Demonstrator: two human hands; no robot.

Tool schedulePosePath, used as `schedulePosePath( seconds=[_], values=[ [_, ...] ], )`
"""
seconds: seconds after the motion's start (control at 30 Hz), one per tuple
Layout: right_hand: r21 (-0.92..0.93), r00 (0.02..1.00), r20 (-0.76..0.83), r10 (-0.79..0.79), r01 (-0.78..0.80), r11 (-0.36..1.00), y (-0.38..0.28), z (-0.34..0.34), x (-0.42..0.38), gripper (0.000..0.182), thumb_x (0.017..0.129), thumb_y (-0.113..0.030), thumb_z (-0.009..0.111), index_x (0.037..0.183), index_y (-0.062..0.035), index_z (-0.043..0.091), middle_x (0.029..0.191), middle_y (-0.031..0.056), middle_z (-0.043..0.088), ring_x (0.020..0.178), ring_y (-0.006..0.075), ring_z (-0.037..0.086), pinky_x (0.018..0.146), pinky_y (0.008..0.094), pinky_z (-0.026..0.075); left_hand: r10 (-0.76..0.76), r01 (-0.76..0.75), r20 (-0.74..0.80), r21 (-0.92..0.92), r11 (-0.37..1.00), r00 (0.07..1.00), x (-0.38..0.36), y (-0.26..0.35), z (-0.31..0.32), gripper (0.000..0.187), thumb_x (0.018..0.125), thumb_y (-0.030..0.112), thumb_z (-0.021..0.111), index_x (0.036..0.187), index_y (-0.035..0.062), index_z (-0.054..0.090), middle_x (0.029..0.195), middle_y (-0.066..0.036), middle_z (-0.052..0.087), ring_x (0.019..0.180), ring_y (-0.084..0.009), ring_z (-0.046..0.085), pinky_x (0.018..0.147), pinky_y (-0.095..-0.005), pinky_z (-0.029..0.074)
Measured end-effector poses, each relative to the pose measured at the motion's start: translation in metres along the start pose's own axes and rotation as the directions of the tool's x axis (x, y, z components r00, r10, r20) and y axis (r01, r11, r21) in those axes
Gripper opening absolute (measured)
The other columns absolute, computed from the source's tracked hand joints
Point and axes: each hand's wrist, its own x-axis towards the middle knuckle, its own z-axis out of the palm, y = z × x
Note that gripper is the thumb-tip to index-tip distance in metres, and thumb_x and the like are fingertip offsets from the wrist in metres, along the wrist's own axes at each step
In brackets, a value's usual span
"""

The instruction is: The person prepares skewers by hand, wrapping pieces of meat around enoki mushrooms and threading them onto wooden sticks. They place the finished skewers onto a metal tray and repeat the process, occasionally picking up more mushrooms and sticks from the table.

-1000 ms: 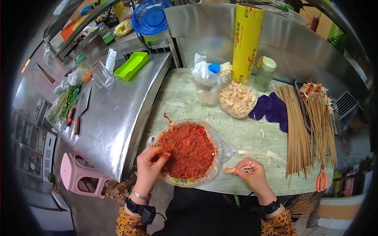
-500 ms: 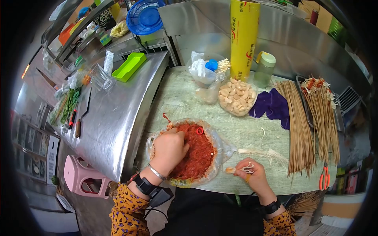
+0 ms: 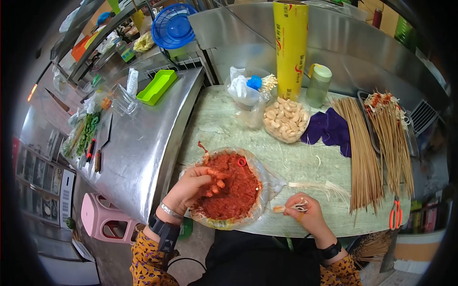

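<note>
Since the frame half a second earlier, the left hand (image 3: pixel 198 183) has drawn back from flat on the red mince (image 3: pixel 229 186) toward its near-left edge, and its paste-smeared fingers are now curled as if pinching up a small portion; whether any meat is actually caught between them cannot be told. Right hand (image 3: pixel 307 214) is unchanged in place, resting on the near edge of the pale table (image 3: pixel 224 121), its fingers closed on a small bundle of enoki mushrooms (image 3: pixel 292 206) whose caps point left toward the mince. That mince lies spread as a flat round on a clear plastic bag (image 3: pixel 272 178), directly before the person, under and just right of the left hand. Judged by its look, it is soft, wet and sticky, with no stiffness of its own; it would tear off in lumps and cling to skin, so a fingertip pinch at the thin outer edge seems the sound place to take it. Mushroom stems appear thin, limp and easily snapped, best held gathered near the middle, as now. More loose enoki strands (image 3: pixel 317 186) lie just beyond the right hand. Bare bamboo skewers (image 3: pixel 362 157) lie well to the right, loaded skewers (image 3: pixel 389 133) beyond them, orange scissors (image 3: pixel 395 215) at the near right edge.
</note>
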Motion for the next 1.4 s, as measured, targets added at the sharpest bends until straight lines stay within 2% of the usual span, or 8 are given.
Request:
schedulePosePath(
  seconds=[0.07,0.37,0.53,0.7,0.9,0.97,1.1,1.4],
  values=[
    [0.010,1.000,0.000,0.012,-0.012,1.000,-0.001,0.000,0.000,0.009,0.077,0.005,0.064,0.081,-0.0012,0.060,0.084,0.0036,0.057,0.078,0.0120,0.059,0.070,0.0238,0.047,0.022,0.021,0.106,-0.392,0.920,0.994,-0.007,-0.006,0.002,0.024,0.088,0.001,0.043,0.107,-0.0030,0.056,0.091,-0.012,0.064,0.073,-0.0161,0.062,0.064,-0.0251,0.052],
    [0.020,1.000,-0.020,0.021,-0.020,1.000,0.002,0.003,-0.002,0.008,0.079,0.003,0.065,0.082,-0.0019,0.059,0.084,0.0033,0.057,0.077,0.0113,0.058,0.070,0.0237,0.047,0.174,-0.073,0.156,-0.502,0.862,0.972,-0.029,-0.014,0.029,0.038,0.087,-0.004,0.045,0.125,0.0006,0.045,0.113,-0.015,0.059,0.105,-0.0232,0.058,0.088,-0.0338,0.048],
    [0.010,0.999,-0.024,0.038,-0.037,0.999,0.001,0.004,-0.003,0.009,0.079,0.003,0.065,0.083,-0.0022,0.059,0.084,0.0030,0.058,0.077,0.0111,0.058,0.071,0.0235,0.047,0.264,-0.262,-0.019,-0.212,0.942,0.964,-0.034,-0.014,0.033,0.032,0.090,-0.003,0.040,0.120,-0.0003,0.048,0.108,-0.014,0.061,0.098,-0.0228,0.061,0.086,-0.0344,0.049],
    [-0.014,0.999,-0.027,0.026,-0.026,1.000,0.003,0.004,-0.005,0.011,0.078,0.004,0.065,0.084,-0.0028,0.058,0.082,0.0030,0.059,0.077,0.0113,0.059,0.070,0.0239,0.047,0.266,-0.247,0.002,-0.355,0.901,0.964,-0.037,-0.021,0.033,0.030,0.090,-0.001,0.037,0.117,-0.0028,0.052,0.106,-0.012,0.062,0.096,-0.0186,0.061,0.087,-0.0308,0.047],
    [-0.069,0.995,-0.056,0.081,-0.085,0.994,0.013,0.000,-0.004,0.010,0.077,0.003,0.066,0.082,-0.0012,0.059,0.080,0.0049,0.062,0.074,0.0118,0.061,0.070,0.0248,0.049,0.646,-0.521,-0.099,0.505,0.688,0.757,-0.028,-0.029,0.028,0.022,0.083,-0.003,0.052,0.102,-0.0007,0.064,0.103,-0.003,0.060,0.094,-0.0117,0.056,0.084,-0.0238,0.044],
    [-0.019,0.995,-0.056,0.088,-0.089,0.996,0.005,0.004,-0.004,0.010,0.077,0.004,0.065,0.081,-0.0013,0.058,0.079,0.0062,0.062,0.073,0.0120,0.059,0.069,0.0250,0.048,0.345,-0.273,-0.168,0.344,0.898,0.924,-0.041,-0.009,0.038,0.023,0.083,-0.003,0.053,0.103,-0.0012,0.062,0.098,-0.004,0.063,0.080,-0.0108,0.060,0.077,-0.0216,0.047],
    [0.005,0.994,-0.074,0.086,-0.086,0.996,-0.019,0.016,-0.011,0.005,0.081,-0.001,0.063,0.083,-0.0028,0.058,0.074,0.0013,0.059,0.070,0.0084,0.055,0.064,0.0218,0.045,0.402,-0.377,-0.114,0.190,0.907,0.909,-0.036,-0.014,0.042,0.025,0.083,-0.004,0.053,0.106,-0.0012,0.061,0.096,-0.005,0.064,0.071,-0.0095,0.061,0.073,-0.0200,0.048],
    [0.019,0.993,-0.087,0.075,-0.074,0.997,-0.011,0.014,-0.012,0.006,0.081,0.000,0.063,0.083,-0.0037,0.058,0.075,0.0012,0.059,0.070,0.0084,0.055,0.065,0.0219,0.045,0.591,-0.433,-0.095,0.589,0.682,0.801,-0.035,-0.028,0.038,0.027,0.081,-0.004,0.053,0.107,-0.0012,0.060,0.097,-0.005,0.065,0.085,-0.0118,0.061,0.076,-0.0233,0.048]
  ],
)
